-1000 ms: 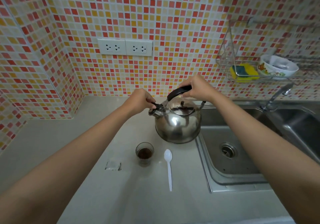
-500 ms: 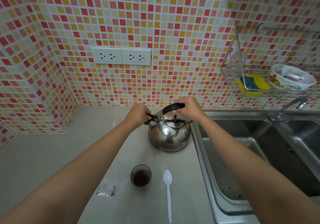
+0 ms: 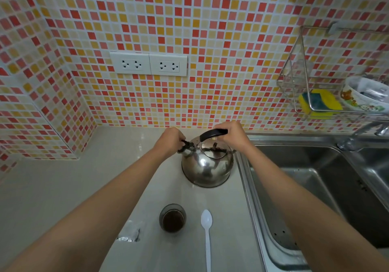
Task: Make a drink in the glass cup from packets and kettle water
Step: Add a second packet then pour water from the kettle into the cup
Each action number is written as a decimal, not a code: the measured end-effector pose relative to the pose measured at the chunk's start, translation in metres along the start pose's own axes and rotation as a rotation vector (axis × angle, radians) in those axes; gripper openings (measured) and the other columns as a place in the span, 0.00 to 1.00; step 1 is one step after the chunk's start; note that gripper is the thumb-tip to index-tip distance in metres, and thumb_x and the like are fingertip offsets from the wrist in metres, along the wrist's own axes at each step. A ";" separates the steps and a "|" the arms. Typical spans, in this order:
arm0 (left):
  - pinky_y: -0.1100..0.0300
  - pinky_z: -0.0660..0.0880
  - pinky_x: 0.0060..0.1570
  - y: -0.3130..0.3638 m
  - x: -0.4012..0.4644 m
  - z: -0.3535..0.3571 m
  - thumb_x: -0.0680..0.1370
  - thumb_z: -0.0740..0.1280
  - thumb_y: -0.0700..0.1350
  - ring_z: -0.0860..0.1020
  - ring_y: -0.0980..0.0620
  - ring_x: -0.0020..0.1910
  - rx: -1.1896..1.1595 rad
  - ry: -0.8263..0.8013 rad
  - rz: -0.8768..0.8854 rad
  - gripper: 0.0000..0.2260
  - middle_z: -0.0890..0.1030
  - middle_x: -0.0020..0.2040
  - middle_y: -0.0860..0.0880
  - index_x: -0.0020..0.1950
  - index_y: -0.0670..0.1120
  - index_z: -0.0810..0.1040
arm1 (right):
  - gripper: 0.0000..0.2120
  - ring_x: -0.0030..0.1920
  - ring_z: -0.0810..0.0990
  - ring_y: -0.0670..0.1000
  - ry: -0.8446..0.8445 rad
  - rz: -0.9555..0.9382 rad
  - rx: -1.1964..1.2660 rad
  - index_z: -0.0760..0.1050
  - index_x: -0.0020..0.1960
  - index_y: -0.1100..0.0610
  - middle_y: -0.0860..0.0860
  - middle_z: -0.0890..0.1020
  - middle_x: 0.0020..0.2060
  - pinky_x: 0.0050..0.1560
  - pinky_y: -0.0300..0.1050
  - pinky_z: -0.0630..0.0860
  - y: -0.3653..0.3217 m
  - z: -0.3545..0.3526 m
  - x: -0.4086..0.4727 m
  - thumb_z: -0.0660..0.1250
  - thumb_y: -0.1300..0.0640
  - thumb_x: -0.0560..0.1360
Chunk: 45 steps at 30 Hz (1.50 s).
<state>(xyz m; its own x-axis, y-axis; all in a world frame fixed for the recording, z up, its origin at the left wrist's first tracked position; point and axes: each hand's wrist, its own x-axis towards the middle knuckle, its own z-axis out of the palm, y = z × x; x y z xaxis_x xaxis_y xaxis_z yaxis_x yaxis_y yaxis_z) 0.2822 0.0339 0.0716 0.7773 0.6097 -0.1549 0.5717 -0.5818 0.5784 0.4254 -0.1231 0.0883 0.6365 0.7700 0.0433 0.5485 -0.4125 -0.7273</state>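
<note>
A shiny steel kettle (image 3: pixel 207 166) with a black handle stands on the pale counter (image 3: pixel 63 187) near the tiled back wall. My right hand (image 3: pixel 233 134) grips the handle from the right. My left hand (image 3: pixel 170 140) is closed on the black cap of the spout at the kettle's left. Nearer to me stands a small glass cup (image 3: pixel 173 217) with dark brown powder at its bottom. A white plastic spoon (image 3: pixel 207 231) lies just right of the cup. A torn clear packet (image 3: pixel 129 237) lies to the cup's left.
A steel sink (image 3: pixel 315 187) fills the right side, its rim close to the kettle, with a tap (image 3: pixel 366 133) at the back. A wire rack (image 3: pixel 315 95) on the wall holds a yellow sponge and a bowl. Two wall sockets (image 3: pixel 148 63) sit above the counter.
The kettle has come down from the air beside the sink and now rests on the counter farther back. Both hands kept their hold. The view has tilted upward.
</note>
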 end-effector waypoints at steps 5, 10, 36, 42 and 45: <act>0.59 0.75 0.54 0.001 0.001 0.001 0.77 0.66 0.36 0.80 0.43 0.54 0.002 -0.006 -0.005 0.14 0.82 0.58 0.40 0.62 0.39 0.79 | 0.16 0.49 0.81 0.54 -0.007 -0.001 -0.016 0.82 0.53 0.61 0.56 0.84 0.47 0.50 0.41 0.74 0.000 -0.001 0.000 0.71 0.71 0.68; 0.57 0.76 0.53 0.000 -0.003 0.002 0.77 0.67 0.37 0.80 0.43 0.52 -0.014 -0.004 -0.019 0.13 0.83 0.56 0.39 0.61 0.38 0.80 | 0.16 0.49 0.80 0.56 -0.003 -0.013 -0.076 0.82 0.53 0.59 0.57 0.84 0.47 0.53 0.47 0.77 -0.002 -0.003 -0.002 0.71 0.70 0.68; 0.62 0.72 0.51 -0.064 -0.130 -0.013 0.76 0.68 0.39 0.78 0.52 0.50 -0.150 0.004 0.098 0.13 0.83 0.56 0.45 0.61 0.45 0.81 | 0.22 0.58 0.79 0.54 0.045 0.050 -0.101 0.77 0.61 0.59 0.56 0.81 0.59 0.56 0.41 0.73 -0.053 0.005 -0.112 0.75 0.63 0.68; 0.63 0.74 0.49 -0.104 -0.180 0.012 0.69 0.72 0.30 0.78 0.51 0.54 -0.334 -0.124 0.030 0.27 0.81 0.57 0.46 0.66 0.45 0.76 | 0.20 0.55 0.80 0.57 -0.014 0.282 -0.053 0.79 0.59 0.61 0.58 0.82 0.54 0.57 0.49 0.75 -0.031 0.063 -0.173 0.75 0.62 0.68; 0.64 0.73 0.50 -0.113 -0.194 0.028 0.65 0.76 0.32 0.78 0.51 0.53 -0.413 -0.151 0.011 0.31 0.81 0.56 0.47 0.67 0.44 0.75 | 0.19 0.55 0.80 0.57 -0.023 0.418 -0.030 0.79 0.57 0.62 0.58 0.81 0.54 0.57 0.46 0.75 -0.011 0.095 -0.206 0.76 0.61 0.67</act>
<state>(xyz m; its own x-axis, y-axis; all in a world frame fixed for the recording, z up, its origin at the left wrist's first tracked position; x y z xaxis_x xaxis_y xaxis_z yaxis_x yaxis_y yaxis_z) 0.0736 -0.0338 0.0139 0.8300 0.5016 -0.2441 0.4338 -0.3054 0.8477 0.2364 -0.2310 0.0223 0.7954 0.5442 -0.2667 0.2618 -0.7054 -0.6587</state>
